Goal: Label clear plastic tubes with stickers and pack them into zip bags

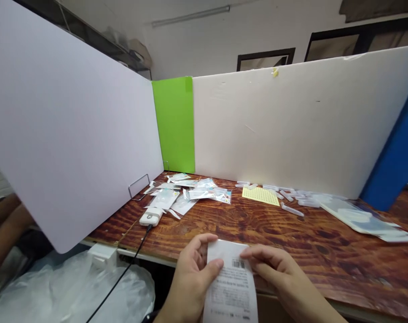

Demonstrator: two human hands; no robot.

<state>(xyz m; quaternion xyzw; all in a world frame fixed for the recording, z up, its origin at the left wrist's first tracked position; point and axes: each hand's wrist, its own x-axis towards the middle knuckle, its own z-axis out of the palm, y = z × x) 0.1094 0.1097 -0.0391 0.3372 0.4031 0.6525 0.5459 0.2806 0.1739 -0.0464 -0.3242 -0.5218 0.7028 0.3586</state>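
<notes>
Both hands hold one white printed label (231, 287) with a barcode, just in front of the near edge of the wooden table (291, 242). My left hand (190, 273) pinches the label's left edge between thumb and fingers. My right hand (278, 273) grips its upper right edge with fingertips by the barcode. The label hangs down toward me, its lower end cut off by the frame.
A white handheld device (150, 216) with a black cable lies at the left. Several small clear packets (190, 190), a yellow dotted sheet (260, 195), small clear tubes (291, 197) and plastic bags (355, 215) lie along the white partitions (291, 121). Another person's arm (5, 229) shows far left.
</notes>
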